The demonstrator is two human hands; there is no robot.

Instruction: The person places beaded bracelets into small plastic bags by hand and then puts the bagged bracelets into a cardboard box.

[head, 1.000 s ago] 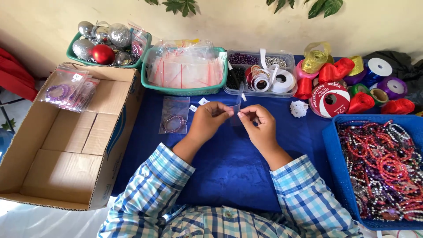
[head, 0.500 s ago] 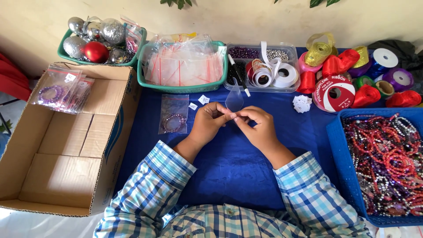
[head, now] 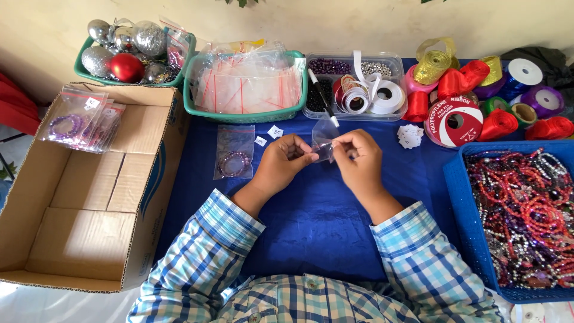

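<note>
My left hand (head: 286,162) and my right hand (head: 359,160) meet over the blue tablecloth (head: 317,221) and together pinch a small clear plastic bag (head: 323,136). A dark beaded piece sits in the bag's lower end between my fingertips. To the left of my left hand lies another clear bag with a purple bead bracelet (head: 233,159) flat on the cloth. Small white paper tags (head: 275,131) lie just beyond my left hand.
An open cardboard box (head: 89,191) at left holds bagged bracelets (head: 81,119). At the back stand a green basket of clear bags (head: 245,84), a basket of ornament balls (head: 128,51), and a clear tray with ribbon and beads (head: 359,90). Ribbon spools (head: 478,101) and a blue bead tray (head: 520,215) fill the right.
My hands have drawn closer together on the small bag and its beaded piece now sits between my fingertips. The view has tilted slightly, shifting the table contents.
</note>
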